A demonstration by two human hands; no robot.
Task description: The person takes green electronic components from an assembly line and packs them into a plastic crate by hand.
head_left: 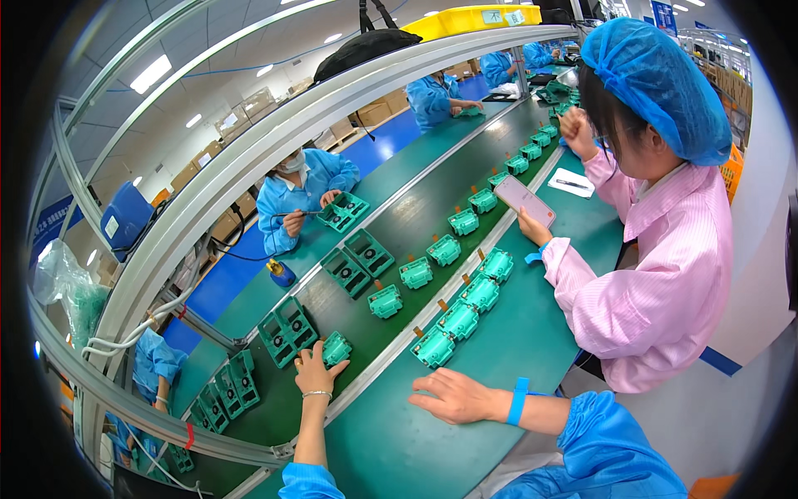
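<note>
On the dark green conveyor belt, my left hand (314,372) has its thumb and fingers about a small green plastic housing (336,348). A bracelet circles that wrist. Just left of it lie open green trays with round black parts (287,331). Resting on the green tabletop nearer to me, my right hand (453,396) has its fingers stretched out and holds nothing. A blue band is on its wrist. Beyond its fingertips stands a row of similar green housings (458,319) with brown tabs, the nearest one (433,347) a short way off.
More green housings (416,273) sit spaced along the belt. At the right, a person in pink (657,274) holds a phone (525,202). Across the belt, a worker in blue (303,195) handles a green tray (342,212). A metal frame (208,170) arches over the left side.
</note>
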